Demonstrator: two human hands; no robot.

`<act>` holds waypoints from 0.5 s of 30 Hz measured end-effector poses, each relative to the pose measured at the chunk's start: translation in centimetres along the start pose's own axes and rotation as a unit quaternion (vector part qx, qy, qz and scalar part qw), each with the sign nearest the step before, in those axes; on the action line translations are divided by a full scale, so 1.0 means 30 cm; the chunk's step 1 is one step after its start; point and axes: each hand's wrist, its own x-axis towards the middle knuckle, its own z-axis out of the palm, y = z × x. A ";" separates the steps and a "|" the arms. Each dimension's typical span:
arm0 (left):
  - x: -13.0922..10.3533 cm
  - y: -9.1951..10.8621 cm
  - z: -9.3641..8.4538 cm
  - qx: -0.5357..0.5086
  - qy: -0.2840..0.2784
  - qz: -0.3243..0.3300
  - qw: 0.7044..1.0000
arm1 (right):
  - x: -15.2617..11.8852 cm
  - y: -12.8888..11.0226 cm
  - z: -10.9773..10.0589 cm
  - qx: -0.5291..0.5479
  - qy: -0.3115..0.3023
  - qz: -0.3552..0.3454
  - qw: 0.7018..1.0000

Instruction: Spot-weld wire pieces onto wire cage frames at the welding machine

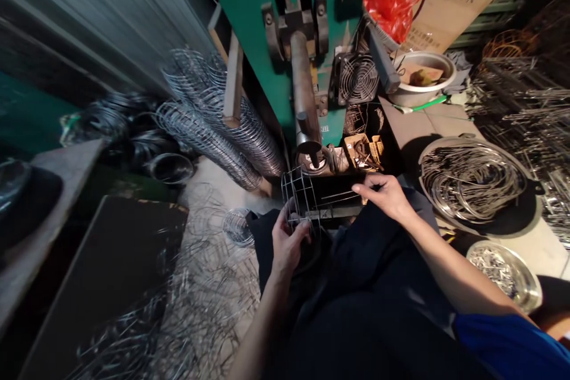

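Below the green machine's grey steel welding arm (pixel 304 92), a seated worker holds a small cylindrical cage of thin grey wire (pixel 299 199) over the lap. The left hand (pixel 287 243) has its fingers curled around the cage's lower rim; the right hand (pixel 386 193) pinches the dark flat metal bar (pixel 341 196) running through it. The piece appears to be at the lining-up stage; the next move likely calls for seating a wire joint squarely under the electrode tip (pixel 314 157). A round pan of bent wire loops (pixel 472 181) sits near the right forearm.
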 end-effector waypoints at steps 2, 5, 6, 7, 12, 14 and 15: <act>0.010 -0.007 -0.002 0.008 0.002 0.001 1.000 | 0.008 -0.002 0.005 -0.003 0.001 -0.001 1.000; 0.030 -0.020 0.004 0.029 0.002 0.002 1.000 | 0.030 -0.001 0.020 0.000 -0.002 -0.004 1.000; 0.038 -0.022 0.009 0.036 0.002 0.001 0.999 | 0.040 0.001 0.027 0.001 -0.005 -0.005 1.000; 0.047 -0.023 0.016 0.044 0.001 0.000 0.999 | 0.050 0.003 0.034 0.001 -0.007 -0.006 1.000; 0.090 -0.012 0.052 0.060 0.010 0.007 0.998 | 0.103 0.017 0.058 -0.023 -0.009 -0.033 0.999; 0.102 -0.007 0.062 0.059 0.015 0.010 0.998 | 0.118 0.027 0.060 -0.028 -0.007 -0.044 0.999; 0.106 -0.005 0.065 0.059 0.015 0.009 0.998 | 0.125 0.033 0.061 -0.027 -0.006 -0.046 0.999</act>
